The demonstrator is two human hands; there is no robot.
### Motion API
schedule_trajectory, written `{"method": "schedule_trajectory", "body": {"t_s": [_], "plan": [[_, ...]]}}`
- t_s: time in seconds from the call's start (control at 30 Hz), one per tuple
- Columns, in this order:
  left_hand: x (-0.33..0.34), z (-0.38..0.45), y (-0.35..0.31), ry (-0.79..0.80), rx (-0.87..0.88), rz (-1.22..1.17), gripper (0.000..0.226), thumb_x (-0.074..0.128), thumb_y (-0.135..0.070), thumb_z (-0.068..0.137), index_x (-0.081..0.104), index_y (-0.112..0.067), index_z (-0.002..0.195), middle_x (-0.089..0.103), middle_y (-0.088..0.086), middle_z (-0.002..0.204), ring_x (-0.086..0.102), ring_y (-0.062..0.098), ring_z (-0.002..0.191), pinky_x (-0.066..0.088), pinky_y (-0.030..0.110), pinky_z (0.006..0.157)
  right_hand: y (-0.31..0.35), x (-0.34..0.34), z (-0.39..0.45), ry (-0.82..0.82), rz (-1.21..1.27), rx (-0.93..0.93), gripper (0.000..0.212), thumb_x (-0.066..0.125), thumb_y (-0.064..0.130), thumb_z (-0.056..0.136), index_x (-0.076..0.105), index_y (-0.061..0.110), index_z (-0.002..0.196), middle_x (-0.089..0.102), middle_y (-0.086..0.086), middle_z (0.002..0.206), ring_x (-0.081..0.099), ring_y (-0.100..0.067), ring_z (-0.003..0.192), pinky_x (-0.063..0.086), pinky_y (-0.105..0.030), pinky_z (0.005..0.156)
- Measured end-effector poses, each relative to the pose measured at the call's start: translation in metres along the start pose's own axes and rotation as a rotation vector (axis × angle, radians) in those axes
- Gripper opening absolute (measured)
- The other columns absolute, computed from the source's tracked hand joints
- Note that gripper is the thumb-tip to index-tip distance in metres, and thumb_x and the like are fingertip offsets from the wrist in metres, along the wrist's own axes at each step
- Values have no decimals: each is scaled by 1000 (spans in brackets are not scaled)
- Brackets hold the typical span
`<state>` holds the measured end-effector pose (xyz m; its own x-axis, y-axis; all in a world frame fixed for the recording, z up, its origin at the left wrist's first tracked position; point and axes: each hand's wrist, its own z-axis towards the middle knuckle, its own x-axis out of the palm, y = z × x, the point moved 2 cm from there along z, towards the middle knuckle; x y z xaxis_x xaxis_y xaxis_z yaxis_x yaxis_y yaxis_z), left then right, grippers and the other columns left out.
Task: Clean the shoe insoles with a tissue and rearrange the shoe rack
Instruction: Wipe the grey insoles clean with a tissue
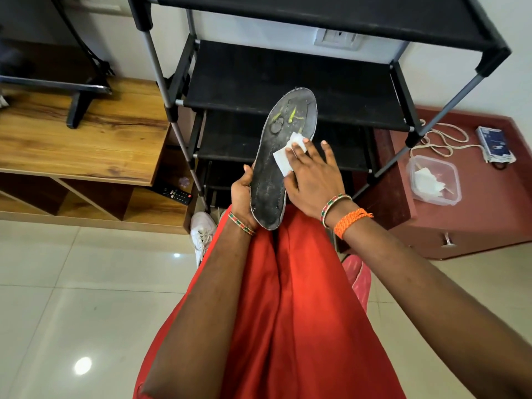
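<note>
Insole held lengthwise away from the body, tissue at its middle

The left hand [241, 191] grips the insole [283, 156] near its heel, toe pointing up toward the shoe rack [288, 76]. The right hand [312, 180], fingers straight, presses the tissue [286, 158] against the insole's right edge; the wipe likely runs along that long axis.

Matt black cloth shelves on the metal-tubed rack [290, 79], scuffed dark insole [283, 156], glossy floor tiles [72, 283].

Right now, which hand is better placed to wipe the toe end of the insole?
Right hand: its straight fingers already press the tissue on the insole; the left hand grips its heel end.
</note>
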<state>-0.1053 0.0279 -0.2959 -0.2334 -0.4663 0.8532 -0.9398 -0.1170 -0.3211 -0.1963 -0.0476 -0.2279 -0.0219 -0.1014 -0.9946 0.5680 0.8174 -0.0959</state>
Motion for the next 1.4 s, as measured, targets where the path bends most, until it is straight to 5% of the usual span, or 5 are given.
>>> {"method": "schedule_trajectory", "body": {"t_s": [0.37, 0.5, 0.67, 0.9, 1.4], "plan": [[-1, -5, -8, 107, -142, -59, 55, 36, -40, 92, 54, 0, 125, 56, 23, 127, 54, 39, 118, 51, 43, 92, -40, -2, -9, -232, 72, -296, 38, 39, 7, 82, 64, 3, 112, 68, -11, 112, 62, -24, 110, 40, -36, 103], [7, 2, 1, 207, -48, 20, 16, 52, -20, 73, 63, -14, 84, 66, 8, 105, 61, 25, 107, 52, 40, 88, -18, 5, -3, -258, 189, -149, 31, 43, 11, 81, 67, 0, 96, 70, -17, 100, 68, -28, 95, 55, -38, 83], [18, -3, 7, 355, 21, 161, 51, 81, -25, 57, 52, -19, 99, 56, 1, 103, 59, 13, 98, 49, 30, 87, 18, 3, 10, -228, 217, -83, 13, 60, 8, 74, 67, 2, 84, 71, -18, 89, 70, -29, 85, 56, -34, 72], [10, 7, 3, 10, 59, 111, 58, 28, -57, 94, 55, -8, 110, 67, 9, 100, 67, 19, 93, 48, 33, 93, 43, 22, -2, 63, 149, -131, 51, 28, 18, 99, 19, 4, 147, 18, -14, 155, 14, -25, 144, 6, -33, 117], [0, 9, 0, -18, 98, -118, 92, 19, -71, 87, 44, 5, 132, 56, 26, 120, 62, 32, 102, 49, 40, 92, 42, 27, -16, 9, 35, 44, 74, 6, 37, 84, 27, -1, 143, 27, -18, 151, 18, -26, 143, 1, -36, 116]]}}
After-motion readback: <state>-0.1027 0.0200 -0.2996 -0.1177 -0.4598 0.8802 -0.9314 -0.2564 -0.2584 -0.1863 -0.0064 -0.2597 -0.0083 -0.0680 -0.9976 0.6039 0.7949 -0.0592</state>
